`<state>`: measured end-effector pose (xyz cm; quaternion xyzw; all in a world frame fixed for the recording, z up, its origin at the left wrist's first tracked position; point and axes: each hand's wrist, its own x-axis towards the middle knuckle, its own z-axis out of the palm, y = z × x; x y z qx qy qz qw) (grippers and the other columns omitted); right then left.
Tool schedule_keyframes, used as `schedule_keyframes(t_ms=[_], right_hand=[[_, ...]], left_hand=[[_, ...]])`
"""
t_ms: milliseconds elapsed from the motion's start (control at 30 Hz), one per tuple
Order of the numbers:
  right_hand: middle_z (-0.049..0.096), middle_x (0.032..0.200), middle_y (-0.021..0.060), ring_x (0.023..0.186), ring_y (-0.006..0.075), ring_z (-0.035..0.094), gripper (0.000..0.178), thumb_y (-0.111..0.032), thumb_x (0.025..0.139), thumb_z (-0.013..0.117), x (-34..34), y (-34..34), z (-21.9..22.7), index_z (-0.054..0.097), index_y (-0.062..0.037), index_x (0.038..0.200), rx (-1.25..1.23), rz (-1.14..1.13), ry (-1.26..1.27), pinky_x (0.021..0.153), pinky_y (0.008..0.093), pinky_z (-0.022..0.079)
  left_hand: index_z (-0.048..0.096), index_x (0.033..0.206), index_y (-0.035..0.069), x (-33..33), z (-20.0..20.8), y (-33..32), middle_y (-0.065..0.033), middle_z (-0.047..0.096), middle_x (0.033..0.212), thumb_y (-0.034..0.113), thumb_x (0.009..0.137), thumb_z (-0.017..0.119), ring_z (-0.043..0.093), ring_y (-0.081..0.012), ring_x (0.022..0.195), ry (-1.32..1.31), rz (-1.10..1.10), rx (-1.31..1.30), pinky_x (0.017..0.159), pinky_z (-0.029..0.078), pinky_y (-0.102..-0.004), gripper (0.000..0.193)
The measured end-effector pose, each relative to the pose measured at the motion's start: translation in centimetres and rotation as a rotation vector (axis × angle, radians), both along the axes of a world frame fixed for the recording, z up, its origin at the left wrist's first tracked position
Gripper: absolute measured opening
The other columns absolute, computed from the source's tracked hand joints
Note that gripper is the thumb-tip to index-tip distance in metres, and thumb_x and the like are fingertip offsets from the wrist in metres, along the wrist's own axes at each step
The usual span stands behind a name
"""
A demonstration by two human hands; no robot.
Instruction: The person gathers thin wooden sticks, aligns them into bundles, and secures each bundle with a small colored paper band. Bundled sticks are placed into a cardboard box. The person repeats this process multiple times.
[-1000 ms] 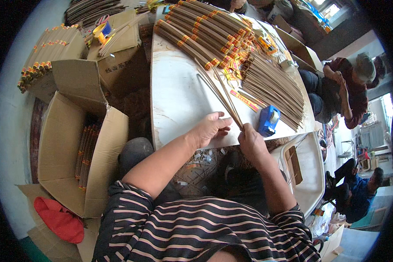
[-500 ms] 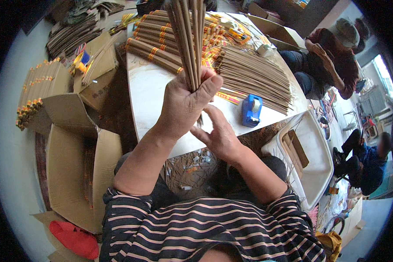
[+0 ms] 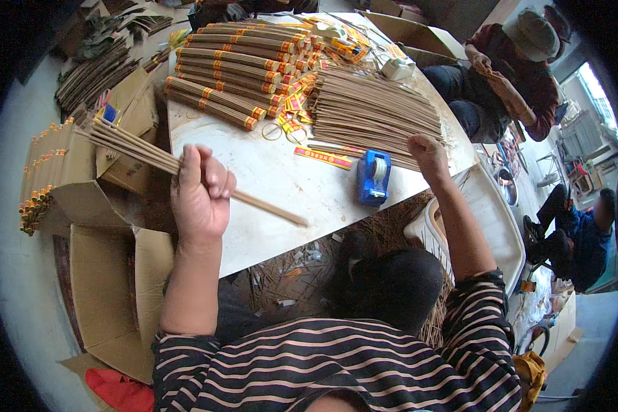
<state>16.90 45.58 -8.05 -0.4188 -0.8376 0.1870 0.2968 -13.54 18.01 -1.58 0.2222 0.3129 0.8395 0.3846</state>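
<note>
My left hand (image 3: pixel 202 196) is closed round a thin bunch of brown incense sticks (image 3: pixel 134 145). The bunch slants across the table's left edge, its lower end over the white tabletop. At the right end of a loose pile of incense sticks (image 3: pixel 378 110) is my right hand (image 3: pixel 429 158). Its fingers are curled in; whether they pinch a stick is hidden. Between my hands stand a blue tape dispenser (image 3: pixel 374 177) and a flat red-and-yellow paper strip (image 3: pixel 323 158). Stacked bundles of incense (image 3: pixel 237 65), banded in yellow and red, lie behind.
The white table (image 3: pixel 268 240) has its near edge before my knees. A cardboard box (image 3: pixel 103 281) gapes at left, near more banded bundles (image 3: pixel 44 172). To the right sits a white plastic tub (image 3: pixel 505 233). Co-workers sit farther right, one in dark red (image 3: pixel 542 89).
My hands have parted. The left moved left and down, tilting its bunch from upright to slanting. My right hand went right to the loose pile, and its fingers closed.
</note>
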Motion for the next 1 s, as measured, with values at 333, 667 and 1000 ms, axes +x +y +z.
schedule_keyframes(t_ms=[333,667,1000], right_hand=[[0.058,0.095,0.0101,0.098,0.0313,0.051,0.02,-0.019,0.073,0.065,-3.2,5.0,-0.8,0.064,-0.0117,0.091,0.216,0.071,-0.509,0.086,0.0399,0.041],[0.053,0.112,0.0152,0.109,0.034,0.046,0.04,-0.018,0.075,0.065,-5.8,7.0,0.8,0.053,-0.0068,0.111,0.234,0.064,-0.563,0.092,0.0403,0.038],[0.053,0.109,0.0203,0.106,0.0359,0.048,0.039,-0.014,0.067,0.062,-8.5,7.5,2.1,0.052,-0.0009,0.103,0.15,0.05,-0.806,0.091,0.0413,0.038]], left_hand=[[0.055,0.085,0.009,0.4,-6.4,0.2,0.0027,0.044,0.056,0.029,0.093,0.047,0.034,-0.0063,0.045,-0.434,-0.173,-0.208,0.047,0.031,-0.0217,0.023],[0.055,0.085,0.009,-0.4,-7.1,0.2,0.0021,0.046,0.058,0.027,0.092,0.048,0.037,-0.0069,0.047,-0.515,-0.203,-0.25,0.047,0.031,-0.0218,0.02],[0.054,0.084,0.008,-0.2,-7.3,0.0,0.0015,0.048,0.059,0.024,0.091,0.05,0.038,-0.0075,0.047,-0.543,-0.221,-0.264,0.048,0.032,-0.0225,0.018]])
